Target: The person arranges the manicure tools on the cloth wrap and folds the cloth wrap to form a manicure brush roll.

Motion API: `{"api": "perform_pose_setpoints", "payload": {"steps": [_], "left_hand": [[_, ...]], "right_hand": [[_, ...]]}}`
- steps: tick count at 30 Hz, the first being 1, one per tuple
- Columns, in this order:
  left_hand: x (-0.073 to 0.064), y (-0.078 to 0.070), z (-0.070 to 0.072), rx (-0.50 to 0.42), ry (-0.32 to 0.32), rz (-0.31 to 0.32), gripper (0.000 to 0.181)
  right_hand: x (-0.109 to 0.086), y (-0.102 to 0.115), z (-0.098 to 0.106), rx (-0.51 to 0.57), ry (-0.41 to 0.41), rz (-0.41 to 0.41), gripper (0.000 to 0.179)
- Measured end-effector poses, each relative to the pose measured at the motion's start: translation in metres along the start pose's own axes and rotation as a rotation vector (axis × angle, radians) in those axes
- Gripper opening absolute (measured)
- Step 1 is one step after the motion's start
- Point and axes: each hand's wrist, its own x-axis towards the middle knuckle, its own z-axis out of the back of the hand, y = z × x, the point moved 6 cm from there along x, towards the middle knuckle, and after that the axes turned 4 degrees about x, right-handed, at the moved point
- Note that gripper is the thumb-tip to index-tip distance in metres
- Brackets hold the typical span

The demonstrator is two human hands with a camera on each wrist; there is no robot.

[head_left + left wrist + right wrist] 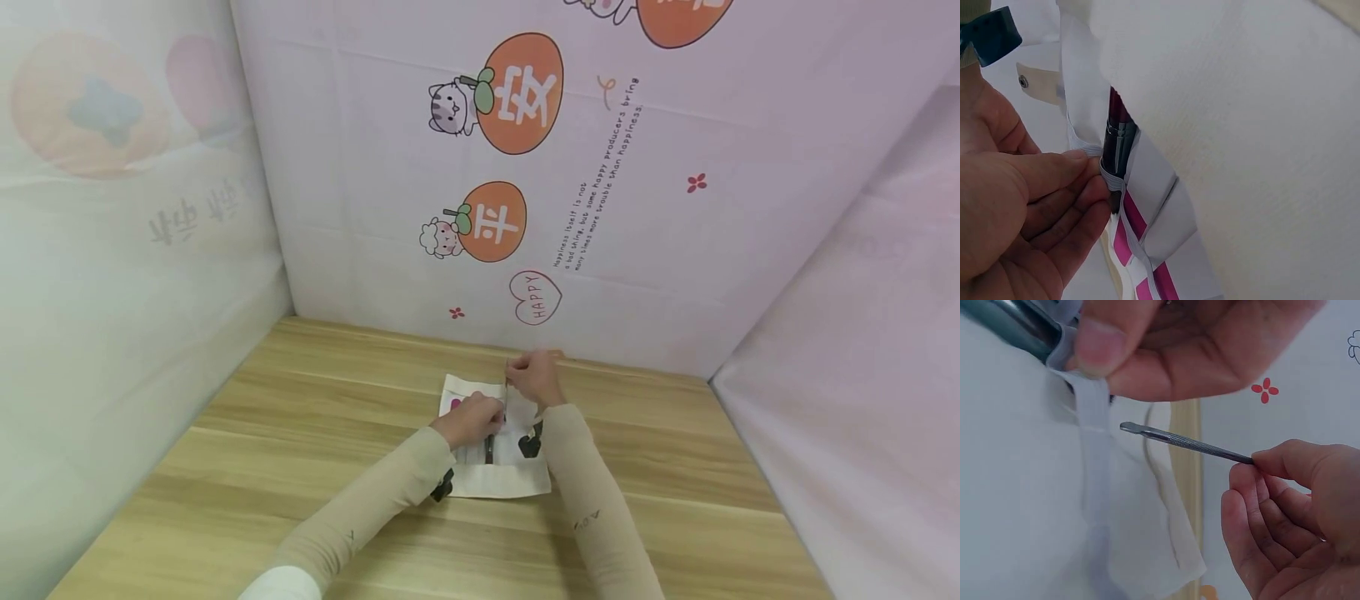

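My right hand (538,379) pinches one end of a slim metal cuticle pusher (1194,445) with a knurled handle. Its flat tip points toward a white elastic band (1092,437), apart from it. With thumb and fingertips, my left hand (476,417) pinches that elastic at a loop. Both hands are over an unfolded white fabric tool case (491,482) lying on the table. A dark pen-like tool with a dark red end (1119,144) sits in an elastic loop beside the left fingertips. The case's flap hides part of it in the left wrist view.
Magenta pieces (1121,240) show along the case in the left wrist view. A beige tab with a snap (1038,82) sticks out from it. The wooden table (322,467) meets a printed cloth wall (375,208) behind the case, with white cloth at both sides.
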Motion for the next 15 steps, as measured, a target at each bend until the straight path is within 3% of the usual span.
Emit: {"api": "perform_pose_setpoints", "payload": {"steps": [10, 15], "left_hand": [[0.0, 0.003, 0.0, 0.016, -0.003, 0.018, 0.011], [0.0, 0.002, -0.001, -0.009, -0.021, -0.01, 0.022]], "right_hand": [[-0.012, -0.003, -0.012, -0.011, 0.139, -0.068, 0.01], [-0.017, -0.003, -0.013, -0.056, 0.246, -0.112, 0.007]]}}
